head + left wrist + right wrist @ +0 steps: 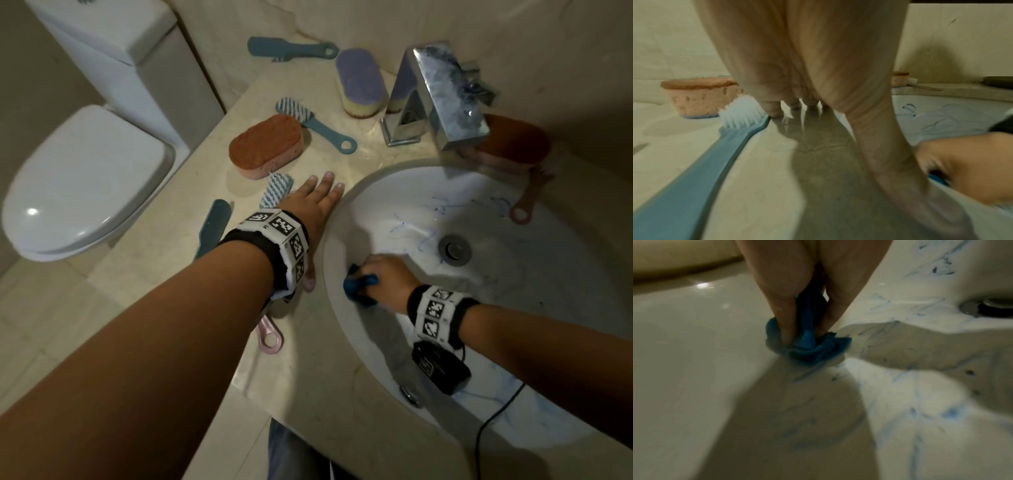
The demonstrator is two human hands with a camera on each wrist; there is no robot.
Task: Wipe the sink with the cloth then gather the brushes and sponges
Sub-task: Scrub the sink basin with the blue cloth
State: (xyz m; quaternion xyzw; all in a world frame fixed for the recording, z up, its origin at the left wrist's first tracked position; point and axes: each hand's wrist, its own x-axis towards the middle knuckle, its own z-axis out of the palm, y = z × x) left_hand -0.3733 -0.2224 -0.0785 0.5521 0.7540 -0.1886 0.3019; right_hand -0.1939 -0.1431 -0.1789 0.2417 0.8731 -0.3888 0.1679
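Observation:
My right hand (380,277) grips a bunched blue cloth (359,286) (809,344) and presses it on the left inner wall of the white sink (513,274), which carries blue scribble marks. My left hand (318,202) lies flat with straight fingers on the beige counter (171,270) by the sink's left rim. Beside that hand lies a blue brush (719,146) with white bristles (277,190). An orange sponge (267,145) (698,95), another blue brush (315,123), a purple sponge (359,82) and a third blue brush (291,49) lie farther back.
A chrome tap (442,96) stands behind the sink, with an orange sponge (513,142) and a pink brush (527,202) to its right. A pink handle (270,337) shows under my left arm. A white toilet (85,181) stands left of the counter. The drain (454,248) is in the basin's middle.

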